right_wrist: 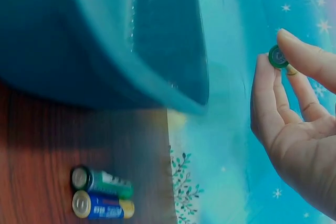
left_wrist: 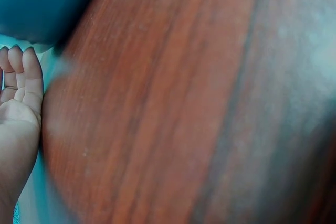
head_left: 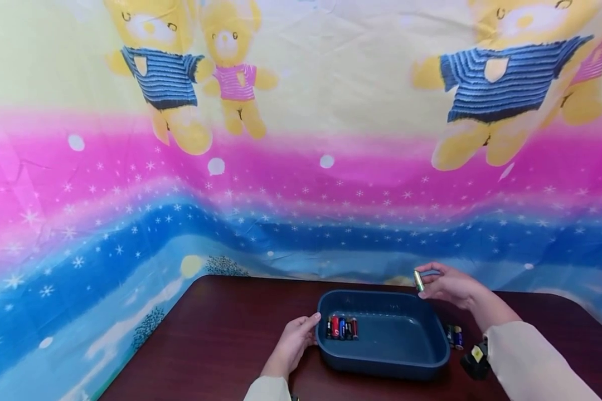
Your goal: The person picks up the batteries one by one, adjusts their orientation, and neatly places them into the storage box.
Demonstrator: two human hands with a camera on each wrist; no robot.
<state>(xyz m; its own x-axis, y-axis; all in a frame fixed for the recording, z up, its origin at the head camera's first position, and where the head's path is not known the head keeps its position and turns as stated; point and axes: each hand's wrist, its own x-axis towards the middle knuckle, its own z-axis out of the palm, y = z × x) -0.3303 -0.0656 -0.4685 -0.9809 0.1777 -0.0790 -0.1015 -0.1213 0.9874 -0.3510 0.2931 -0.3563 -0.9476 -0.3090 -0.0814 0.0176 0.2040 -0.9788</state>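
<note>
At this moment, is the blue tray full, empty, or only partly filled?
Only partly filled: in the head view, a row of batteries lies at the left end of the tray, while its remaining floor looks bare.

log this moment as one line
right grip: pinching battery | left grip: touching tub | inside tub: battery row | beside tub: two batteries

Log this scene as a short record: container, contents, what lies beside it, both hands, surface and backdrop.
Container: dark blue bin
Contents: row of batteries at the bin's left end
Beside it: green battery and blue-and-gold battery, side by side, right of the bin
Left hand: at the bin's left side, thumb by the rim
Right hand: pinches a gold-and-green battery, raised near the bin's far right corner
Surface: dark reddish-brown table
Backdrop: bear-printed cloth
</note>
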